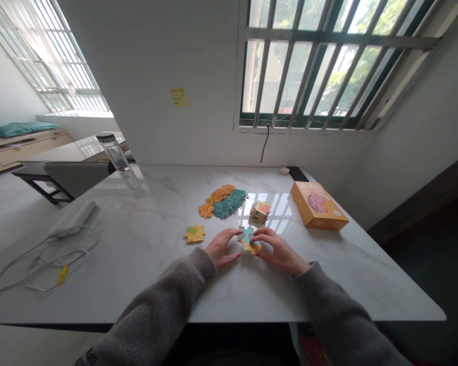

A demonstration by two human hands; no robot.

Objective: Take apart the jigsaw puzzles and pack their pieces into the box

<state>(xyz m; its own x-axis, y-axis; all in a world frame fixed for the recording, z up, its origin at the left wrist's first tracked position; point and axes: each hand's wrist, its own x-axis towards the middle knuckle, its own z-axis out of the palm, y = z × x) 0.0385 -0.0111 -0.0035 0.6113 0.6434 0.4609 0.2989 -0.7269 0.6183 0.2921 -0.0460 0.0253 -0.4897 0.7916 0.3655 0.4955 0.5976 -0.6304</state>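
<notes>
Green and yellow puzzle pieces (248, 240) lie at twelve o'clock on the bench (137, 284), pressed between the left hand (222, 248) and right hand (280, 250), whose fingertips hold them together.

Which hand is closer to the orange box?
Right. The orange box lies ahead and to the right of the right hand; the left hand is farther from it, beyond the right hand.
</notes>
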